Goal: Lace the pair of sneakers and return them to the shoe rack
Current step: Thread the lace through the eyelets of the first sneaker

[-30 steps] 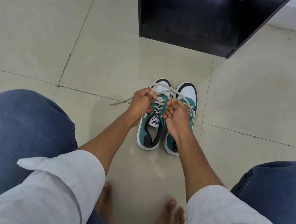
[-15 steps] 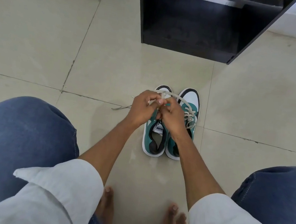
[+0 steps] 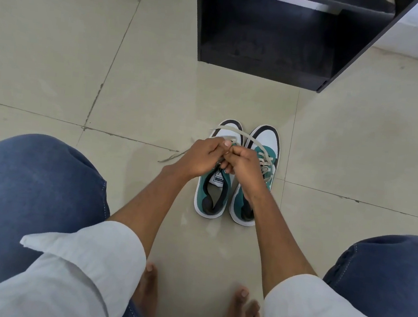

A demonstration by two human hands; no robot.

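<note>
From the head camera we see a pair of teal-and-white sneakers side by side on the tiled floor (image 3: 140, 60), toes pointing away from us. Our left hand (image 3: 197, 158) and right hand (image 3: 243, 165) meet over the left sneaker (image 3: 212, 194), fingers curled, pinching its beige lace (image 3: 227, 129) between them; a loop of it arcs over the toe cap, and a loose end (image 3: 170, 157) trails on the floor to the left. The right sneaker (image 3: 265, 143) stands just beside it, its lace already threaded. Beyond the shoes stands the dark shoe rack (image 3: 261, 68); its bottom compartment holds nothing we can make out. Our bare feet (image 3: 146, 288) rest near us.
</note>
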